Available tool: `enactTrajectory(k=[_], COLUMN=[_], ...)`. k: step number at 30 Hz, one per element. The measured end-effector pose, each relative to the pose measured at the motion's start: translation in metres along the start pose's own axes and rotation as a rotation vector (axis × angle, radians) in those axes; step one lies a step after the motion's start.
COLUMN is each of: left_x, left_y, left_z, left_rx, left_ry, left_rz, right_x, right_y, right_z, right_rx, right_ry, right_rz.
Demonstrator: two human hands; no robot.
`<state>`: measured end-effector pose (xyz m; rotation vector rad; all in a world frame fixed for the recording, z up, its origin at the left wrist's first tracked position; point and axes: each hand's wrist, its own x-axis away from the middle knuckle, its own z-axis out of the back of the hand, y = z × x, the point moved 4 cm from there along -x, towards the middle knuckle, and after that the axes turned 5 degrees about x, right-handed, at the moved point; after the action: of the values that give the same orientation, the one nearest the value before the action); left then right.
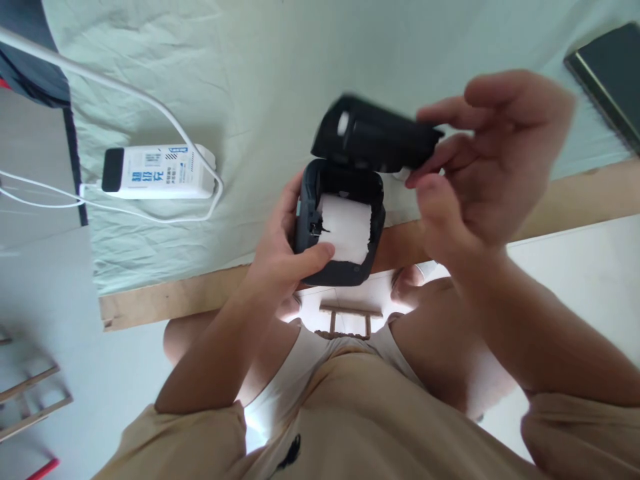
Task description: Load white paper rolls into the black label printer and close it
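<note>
A small black receipt printer (309, 200) is tilted up near the table's front edge, its paper compartment uncovered. Inside sits a white paper roll (350, 230) with a ragged torn end. My left hand (283, 250) is wrapped round the printer's left side, the thumb lying over the rim against the paper. Above the compartment, a black cover (380, 137) is pinched at its right end by the fingers of my right hand (500, 147). Slight blur softens the cover and that hand. Whether the cover is still joined to the printer I cannot tell.
A white power bank (167, 175) with blue print lies on the pale green cloth (240, 73), white cables (125, 90) looping round it. A dark flat box or book (610, 77) rests at the right. The table's wooden edge (170, 300) runs above my legs.
</note>
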<state>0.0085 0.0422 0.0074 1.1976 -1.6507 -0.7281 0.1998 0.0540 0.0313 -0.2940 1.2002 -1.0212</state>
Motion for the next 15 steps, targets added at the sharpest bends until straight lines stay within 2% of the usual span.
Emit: enactTrajectory(k=[2, 4, 6, 11, 15], left_x=[0.0, 0.001, 0.003, 0.004, 0.004], left_y=[-0.001, -0.002, -0.002, 0.001, 0.0], left_z=[0.002, 0.003, 0.003, -0.001, -0.003], left_rx=[0.006, 0.019, 0.029, 0.094, 0.03], left_ry=[0.025, 0.049, 0.05, 0.01, 0.048], left_rz=[0.001, 0.011, 0.03, 0.009, 0.098], right_x=[0.001, 0.002, 0.003, 0.005, 0.004], right_y=[-0.001, -0.003, -0.003, 0.004, 0.009], right_z=[0.001, -0.001, -0.006, -0.02, -0.024], right_rx=[-0.062, -0.074, -0.057, -0.075, -0.111], right_ry=[0.055, 0.022, -0.081, -0.421, -0.459], right_rz=[0.018, 0.03, -0.005, -0.214, -0.289])
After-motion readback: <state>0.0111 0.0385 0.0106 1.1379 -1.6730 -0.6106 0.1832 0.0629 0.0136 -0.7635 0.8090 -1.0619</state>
